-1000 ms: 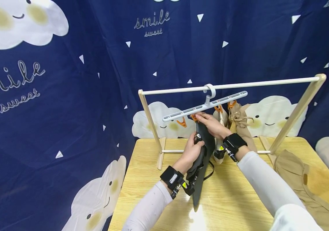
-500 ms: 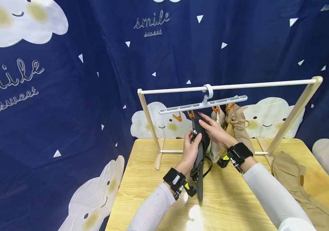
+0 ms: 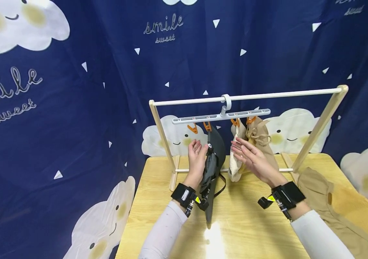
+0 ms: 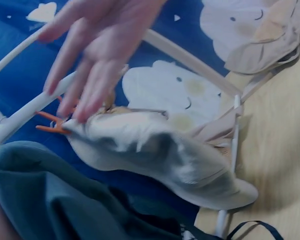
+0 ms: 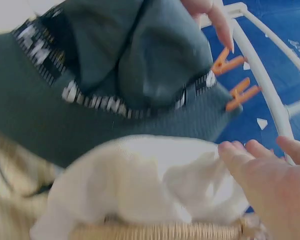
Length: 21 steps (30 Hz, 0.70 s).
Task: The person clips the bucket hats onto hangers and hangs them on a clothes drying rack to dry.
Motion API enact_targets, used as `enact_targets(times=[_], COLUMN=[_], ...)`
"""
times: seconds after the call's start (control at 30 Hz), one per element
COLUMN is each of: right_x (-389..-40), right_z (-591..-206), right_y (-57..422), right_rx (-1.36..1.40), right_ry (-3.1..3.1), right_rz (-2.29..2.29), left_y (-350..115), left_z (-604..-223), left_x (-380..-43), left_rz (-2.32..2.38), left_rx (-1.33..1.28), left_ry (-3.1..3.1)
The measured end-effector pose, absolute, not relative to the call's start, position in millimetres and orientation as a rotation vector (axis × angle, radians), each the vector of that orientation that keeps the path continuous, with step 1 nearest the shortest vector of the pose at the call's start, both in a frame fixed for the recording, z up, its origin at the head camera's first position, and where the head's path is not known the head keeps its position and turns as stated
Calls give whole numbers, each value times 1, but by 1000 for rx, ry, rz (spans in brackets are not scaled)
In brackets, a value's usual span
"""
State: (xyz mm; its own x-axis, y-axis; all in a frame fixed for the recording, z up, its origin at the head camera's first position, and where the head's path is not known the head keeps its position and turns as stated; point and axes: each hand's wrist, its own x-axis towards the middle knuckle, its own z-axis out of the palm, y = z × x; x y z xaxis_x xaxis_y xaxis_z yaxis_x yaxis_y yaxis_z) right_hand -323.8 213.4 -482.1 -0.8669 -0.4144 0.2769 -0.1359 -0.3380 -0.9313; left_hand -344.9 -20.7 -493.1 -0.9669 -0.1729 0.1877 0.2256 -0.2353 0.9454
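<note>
A dark wide-brimmed hat with a lettered band hangs sideways from an orange clip under the white hanger. My left hand is beside its left side, fingers loosely bent, holding nothing. My right hand has its fingers extended by a cream hat, which hangs from another orange clip. Behind that hand hangs a beige hat with a bow, from the clip at the right. A further orange clip at the left end grips nothing.
The hanger hooks over the white rail of a wooden-legged rack on the wooden table. A tan and yellow garment lies at the table's right. A navy cloud-print curtain stands behind.
Both hands have come away from the dark hat and its clip, the left leftward, the right rightward and down. The hanger, tilted earlier, now sits nearer level, and the dark hat hangs from its clip.
</note>
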Motion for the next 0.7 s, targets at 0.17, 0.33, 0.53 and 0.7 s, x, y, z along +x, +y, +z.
enact_targets(times=[0.17, 0.33, 0.53, 0.7], right_x=[-304, -274, -227, -184], right_z=[-503, -542, -601, -628], right_y=[252, 299, 362, 417], right_rx=[-665, -553, -273, 209], right_ry=[1796, 1855, 1770, 2088], right_rz=[-2347, -2458, -2733, -2673], left_y=[-34, -42, -45, -48], left_z=[-489, -484, -479, -473], left_x=[-350, -358, -367, -381], left_rz=[-2276, -2233, -2201, -2147], left_rx=[-48, -42, -34, -42], left_ry=[-1793, -1811, -1848, -1870])
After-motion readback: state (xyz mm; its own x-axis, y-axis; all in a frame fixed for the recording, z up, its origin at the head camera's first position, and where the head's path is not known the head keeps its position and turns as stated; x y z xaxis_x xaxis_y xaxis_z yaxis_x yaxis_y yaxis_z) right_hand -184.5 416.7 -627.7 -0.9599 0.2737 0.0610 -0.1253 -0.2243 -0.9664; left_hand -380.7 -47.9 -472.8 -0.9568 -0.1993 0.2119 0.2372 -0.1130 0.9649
